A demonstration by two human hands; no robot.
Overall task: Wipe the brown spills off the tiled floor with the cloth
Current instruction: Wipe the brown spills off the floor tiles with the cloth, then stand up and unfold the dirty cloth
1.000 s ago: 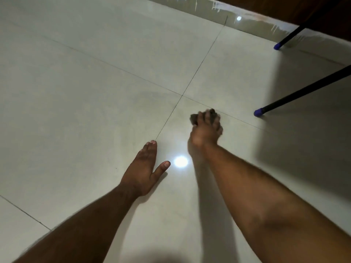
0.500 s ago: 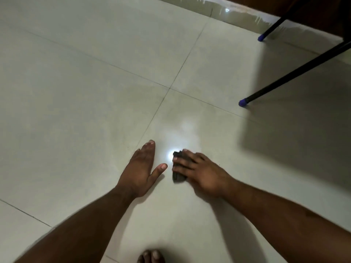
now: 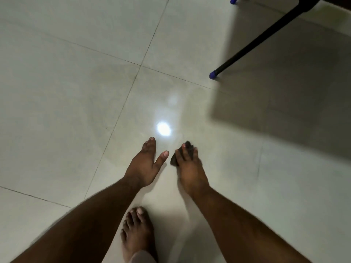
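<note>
Both hands down on the floor [image 3: 57, 92]: left hand [image 3: 144, 164] flat, fingers straight, prob. bracing; right hand [image 3: 190, 168] curled round the dark cloth [image 3: 173, 160], pressing it to the tile just beside the left. No brown spill visible. Chair leg [image 3: 256, 40] w/ blue cap stands well off; bare foot [image 3: 136, 234] below.

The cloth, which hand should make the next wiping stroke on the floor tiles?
Right. The right hand already presses the dark cloth onto the tiled floor, while the left hand lies flat, seemingly bracing.
</note>
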